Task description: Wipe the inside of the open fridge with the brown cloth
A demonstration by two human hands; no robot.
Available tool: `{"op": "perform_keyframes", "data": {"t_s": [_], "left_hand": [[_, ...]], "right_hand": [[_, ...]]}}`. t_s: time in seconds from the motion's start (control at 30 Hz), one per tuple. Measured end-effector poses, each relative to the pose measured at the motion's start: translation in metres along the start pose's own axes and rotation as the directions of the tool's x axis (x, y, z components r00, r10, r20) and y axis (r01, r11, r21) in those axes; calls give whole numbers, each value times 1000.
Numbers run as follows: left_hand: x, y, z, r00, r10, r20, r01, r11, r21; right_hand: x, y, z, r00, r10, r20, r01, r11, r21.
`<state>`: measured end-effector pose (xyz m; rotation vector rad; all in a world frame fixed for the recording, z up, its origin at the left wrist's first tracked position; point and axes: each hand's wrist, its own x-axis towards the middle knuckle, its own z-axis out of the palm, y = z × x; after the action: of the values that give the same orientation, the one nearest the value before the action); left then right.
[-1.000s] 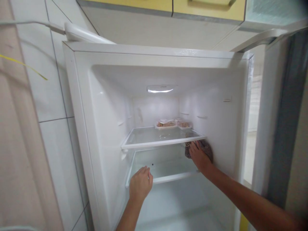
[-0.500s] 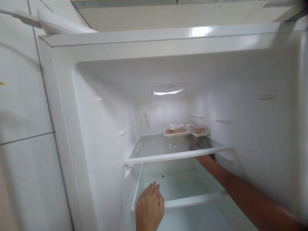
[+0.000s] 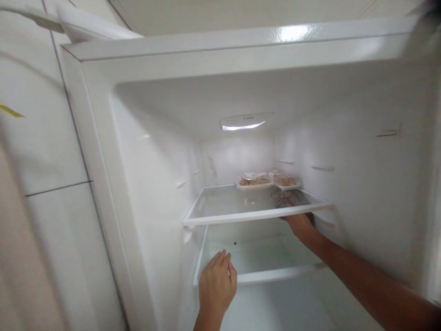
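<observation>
My right hand [image 3: 296, 198] reaches in under the upper glass shelf [image 3: 220, 202] and shows only dimly through the glass. Its fingers seem wrapped round a brown speckled thing [image 3: 279, 196], whose kind I cannot make out. Above it, on the back right of that shelf, sit a clear-lidded food tray [image 3: 255, 182] and a smaller food pack [image 3: 285, 182]. In front of the lower shelf [image 3: 272, 276] hovers my left hand [image 3: 217, 280], back up, with fingers loosely bent and a small gap beside the thumb. Nothing shows in it.
White refrigerator walls [image 3: 148, 184] with moulded shelf ledges flank both sides. A lamp [image 3: 246, 123] glows at the top rear. A small dark spot [image 3: 235, 243] shows beyond my left hand, seen over the lower shelf. Tiled wall [image 3: 51, 151] stands outside on the left.
The view has shifted a little, so the refrigerator sits slightly higher and further right. My right hand stays under the upper shelf; my left hand stays in front of the lower one.
</observation>
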<state>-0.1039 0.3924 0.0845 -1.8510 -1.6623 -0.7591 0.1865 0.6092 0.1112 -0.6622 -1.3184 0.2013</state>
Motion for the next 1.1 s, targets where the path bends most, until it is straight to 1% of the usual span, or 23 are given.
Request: {"op": "perform_keyframes", "data": {"t_s": [0.03, 0.1, 0.13, 0.23, 0.33, 0.47, 0.57, 0.63, 0.73, 0.8, 0.83, 0.87, 0.9, 0.93, 0.97, 1.0, 1.03, 1.07, 1.1], "left_hand": [[0, 0, -1, 1000, -8, 9, 8, 1000, -5], [0, 2, -4, 999, -23, 24, 24, 1000, -15], [0, 2, -6, 999, -28, 31, 28, 999, -22], [0, 3, -12, 999, -30, 44, 32, 999, -39], [-2, 2, -15, 999, -6, 45, 9, 999, -49], [-4, -1, -14, 1000, 5, 26, -4, 999, -53], [-3, -1, -14, 999, 1, 34, 0, 999, -54], [-2, -1, -16, 999, 5, 48, -3, 999, -54], [-1, -1, -20, 998, 12, 59, -8, 998, -58], [-1, -1, -23, 997, 20, 76, -16, 998, -56], [-1, -1, -24, 996, 25, 90, -20, 998, -54], [0, -2, -25, 994, 28, 105, -23, 998, -51], [0, -2, -25, 992, 31, 119, -26, 998, -49], [0, -3, -26, 990, 34, 133, -28, 998, -48], [0, -4, -26, 989, 36, 146, -30, 998, -47], [0, -5, -25, 987, 39, 156, -32, 998, -48], [0, -6, -24, 986, 43, 164, -35, 998, -51], [0, -6, -23, 985, 44, 168, -36, 998, -53], [0, -7, -22, 985, 42, 168, -34, 998, -54]], "right_hand": [[-6, -6, -6, 995, -41, 90, 47, 996, -71], [-17, -17, -17, 964, -57, 259, 111, 974, -197], [-23, -23, -22, 954, -57, 294, 130, 962, -239], [-36, -36, -35, 951, -38, 306, 132, 947, -294], [-46, -45, -47, 956, -28, 293, 122, 943, -310], [-63, -56, -61, 958, -65, 280, 153, 941, -302], [-77, -67, -75, 948, -98, 302, 196, 929, -313], [-83, -76, -85, 943, -98, 319, 210, 917, -338], [-85, -96, -99, 922, -42, 385, 227, 864, -450], [-86, -111, -102, 908, 53, 416, 205, 810, -550], [-87, -119, -101, 909, 116, 401, 157, 795, -586], [-89, -125, -98, 916, 186, 355, 66, 804, -592], [-91, -130, -93, 923, 273, 272, -85, 833, -547], [-92, -133, -87, 911, 376, 171, -269, 854, -445], [-94, -134, -81, 872, 483, 76, -443, 846, -297], [-94, -134, -75, 817, 577, 6, -571, 810, -134], [-94, -133, -69, 762, 646, -33, -646, 763, 10], [-93, -131, -64, 726, 686, -44, -679, 725, 111], [-91, -131, -60, 714, 699, -36, -686, 709, 165]]}}
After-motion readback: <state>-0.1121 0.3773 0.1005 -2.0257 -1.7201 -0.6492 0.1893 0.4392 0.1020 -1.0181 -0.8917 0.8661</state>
